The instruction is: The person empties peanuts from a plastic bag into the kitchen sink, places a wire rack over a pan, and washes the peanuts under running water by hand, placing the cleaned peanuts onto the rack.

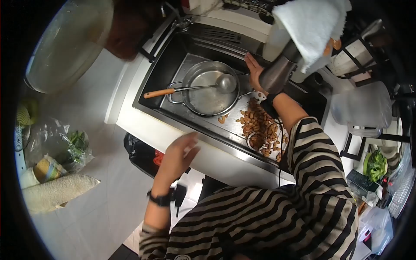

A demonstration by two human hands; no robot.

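My left hand hangs over the counter's front edge, fingers apart and holding nothing. My right hand is at the right of the sink, beside a dark metallic cylinder that partly covers it; its visible fingers stretch out. Within the sink stands a metal pot with two handles. A ladle lies across the pot, its wooden handle sticking out to the left. Brown nut-like pieces are spread right of the pot, around a small round container.
A faucet rises at the sink's back left. A large translucent lid is at the upper left. A white cloth hangs at the upper right. Leafy greens in a plastic bag lie left; a clear container stands right.
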